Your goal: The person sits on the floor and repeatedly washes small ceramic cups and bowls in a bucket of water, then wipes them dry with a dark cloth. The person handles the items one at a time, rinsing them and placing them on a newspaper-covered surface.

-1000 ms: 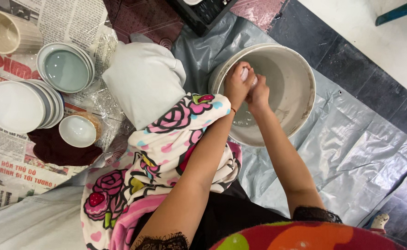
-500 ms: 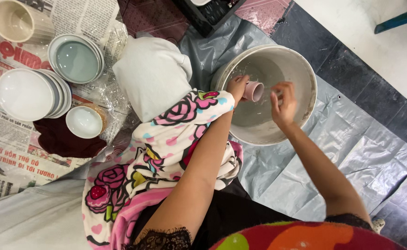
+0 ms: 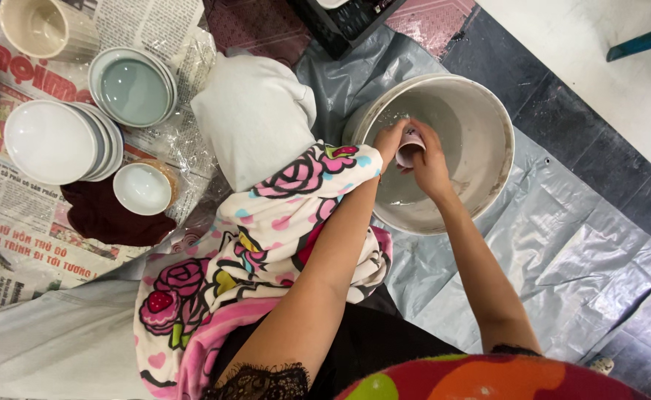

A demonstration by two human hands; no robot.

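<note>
While both arms reach over the large white basin [image 3: 488,141], we note the left hand [image 3: 389,141] and right hand [image 3: 431,167] closed together around a small pink cup [image 3: 410,148], held inside near the basin's left rim.

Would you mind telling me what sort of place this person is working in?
Probably an informal pottery or ceramics work area set up on a floor. Both hands, left hand and right hand, hold a small cup over a large basin, with stacked bowls on newspaper and a plastic sheet.
</note>
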